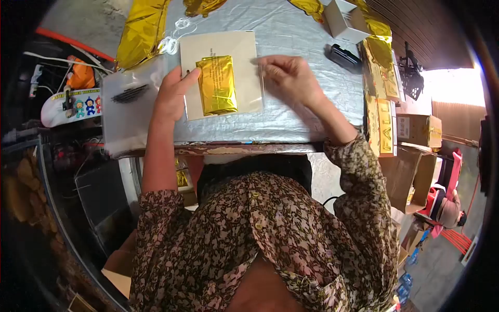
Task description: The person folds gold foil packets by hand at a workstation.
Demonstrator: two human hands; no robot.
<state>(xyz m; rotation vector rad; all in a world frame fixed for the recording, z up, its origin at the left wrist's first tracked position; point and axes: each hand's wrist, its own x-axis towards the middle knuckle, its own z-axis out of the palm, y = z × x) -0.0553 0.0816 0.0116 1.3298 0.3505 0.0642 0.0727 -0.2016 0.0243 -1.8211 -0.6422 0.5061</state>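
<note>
Gold foil wraps the flat packet that I see in the head view, lying on a beige card above the silvery tabletop. Its long axis runs roughly away from the body, tilted slightly, alongside the card's long edges. My left hand is the nearer one: it grasps the card's left side, thumb laid over at the packet's upper left edge, the other fingers mostly hidden. My right hand is beside the card's upper right edge, fingers curled and fingertips drawn together, pointing left toward the packet across a strip of card; I cannot tell whether they pinch anything. A white cord lies near the card's upper left corner.
</note>
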